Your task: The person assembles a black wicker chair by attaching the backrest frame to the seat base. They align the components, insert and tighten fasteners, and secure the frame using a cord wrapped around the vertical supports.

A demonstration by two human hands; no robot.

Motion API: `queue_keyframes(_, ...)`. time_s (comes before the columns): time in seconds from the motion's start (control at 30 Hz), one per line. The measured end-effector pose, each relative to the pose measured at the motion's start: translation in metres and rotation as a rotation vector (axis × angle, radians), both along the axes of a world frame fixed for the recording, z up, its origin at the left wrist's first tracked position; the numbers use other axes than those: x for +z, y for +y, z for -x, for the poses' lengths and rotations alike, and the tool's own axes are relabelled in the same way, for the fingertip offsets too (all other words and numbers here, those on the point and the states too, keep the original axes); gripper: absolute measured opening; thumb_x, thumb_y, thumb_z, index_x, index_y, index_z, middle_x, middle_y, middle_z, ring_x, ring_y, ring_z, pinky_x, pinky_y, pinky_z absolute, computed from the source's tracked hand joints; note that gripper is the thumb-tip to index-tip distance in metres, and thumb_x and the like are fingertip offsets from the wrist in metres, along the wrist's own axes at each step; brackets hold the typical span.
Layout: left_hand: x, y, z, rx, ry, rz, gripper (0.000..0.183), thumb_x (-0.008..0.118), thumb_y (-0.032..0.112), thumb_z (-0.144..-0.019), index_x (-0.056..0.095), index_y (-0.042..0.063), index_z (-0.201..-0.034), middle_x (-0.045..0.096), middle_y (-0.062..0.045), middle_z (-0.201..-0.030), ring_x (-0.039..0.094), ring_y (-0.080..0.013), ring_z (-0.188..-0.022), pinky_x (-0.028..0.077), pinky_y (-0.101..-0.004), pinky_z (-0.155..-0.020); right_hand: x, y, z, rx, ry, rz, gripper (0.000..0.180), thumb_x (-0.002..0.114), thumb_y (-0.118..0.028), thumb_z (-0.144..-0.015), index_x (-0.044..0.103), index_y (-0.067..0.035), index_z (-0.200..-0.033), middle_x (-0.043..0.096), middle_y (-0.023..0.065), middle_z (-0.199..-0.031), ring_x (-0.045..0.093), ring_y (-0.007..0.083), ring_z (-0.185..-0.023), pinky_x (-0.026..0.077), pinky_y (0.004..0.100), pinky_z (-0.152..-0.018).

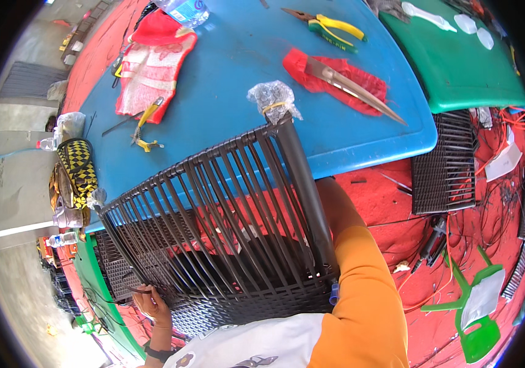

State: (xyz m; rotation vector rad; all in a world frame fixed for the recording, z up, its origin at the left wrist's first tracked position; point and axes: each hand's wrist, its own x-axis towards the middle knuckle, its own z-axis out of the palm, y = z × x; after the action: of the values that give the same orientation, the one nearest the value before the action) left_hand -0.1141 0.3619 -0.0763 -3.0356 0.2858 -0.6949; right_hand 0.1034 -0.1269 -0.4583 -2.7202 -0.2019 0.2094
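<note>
A black synthetic-rattan furniture frame [225,184] leans against the edge of a blue table [234,60], before my body. Long strands run across its open part; the part nearest me is a dense weave [244,306]. Clear plastic wrap [274,99], tied with a yellow band, covers one tube end. At the frame's left side, my left hand [153,303] pinches a dark rattan strand [139,290]. My right arm, in an orange sleeve [366,271], reaches forward past the thick right tube [301,193]. My right hand is hidden behind the frame and table edge.
On the table lie yellow-green pliers [336,30], pointed metal blades [359,89] on red cloth, a red-white knitted cloth [154,69], a yellow-handled tool [148,119] and a plastic bottle [186,11]. A green table [469,69], a power drill [432,239] and a green stool [478,303] are rightward.
</note>
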Motion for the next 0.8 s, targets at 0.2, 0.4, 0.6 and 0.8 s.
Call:
queue_keyframes(0.2,0.000,-0.011,-0.011,0.000,-0.034,0.004,0.003,0.065,0.003,-0.088,0.064,0.001,-0.089,0.062,-0.016,-0.093,0.059,-0.0359,-0.089,0.044,-0.0461,-0.081,-0.016,-0.017,0.072,-0.105,0.008,-0.263,0.027,0.066,-0.022,-0.089,0.065,-0.003,-0.107,0.070,0.0192,-0.101,0.069,0.0394,-0.089,0.056,0.0455,-0.078)
queue_keyframes(0.4,0.000,-0.015,-0.015,-0.040,-0.056,0.060,0.004,0.066,0.003,-0.087,0.064,0.000,-0.090,0.062,-0.014,-0.093,0.059,-0.0338,-0.089,0.044,-0.0448,-0.081,0.122,-0.094,0.133,-0.662,-0.233,-0.627,0.017,0.066,-0.016,-0.089,0.070,-0.002,-0.099,0.071,0.0183,-0.095,0.069,0.0368,-0.086,0.055,0.0426,-0.078)
queue_keyframes(0.6,0.001,-0.015,-0.022,-0.101,-0.069,0.140,0.008,0.066,0.004,-0.086,0.060,0.002,-0.081,0.057,-0.013,-0.085,0.056,-0.0340,-0.084,0.043,-0.0452,-0.078,0.371,-0.152,0.131,-0.584,-0.852,-0.273,0.013,0.064,-0.012,-0.093,0.070,-0.002,-0.099,0.068,0.0156,-0.088,0.066,0.0289,-0.082,0.053,0.0386,-0.075)
queue_keyframes(0.8,0.005,-0.021,-0.027,-0.174,-0.134,0.157,0.015,0.067,0.005,-0.085,0.055,0.004,-0.076,0.055,-0.012,-0.084,0.056,-0.0340,-0.082,0.042,-0.0458,-0.076,0.401,-0.124,0.020,-0.337,-0.477,0.534,0.023,0.055,-0.026,-0.097,0.071,-0.009,-0.097,0.066,0.0122,-0.096,0.062,0.0325,-0.100,0.055,0.0452,-0.081)
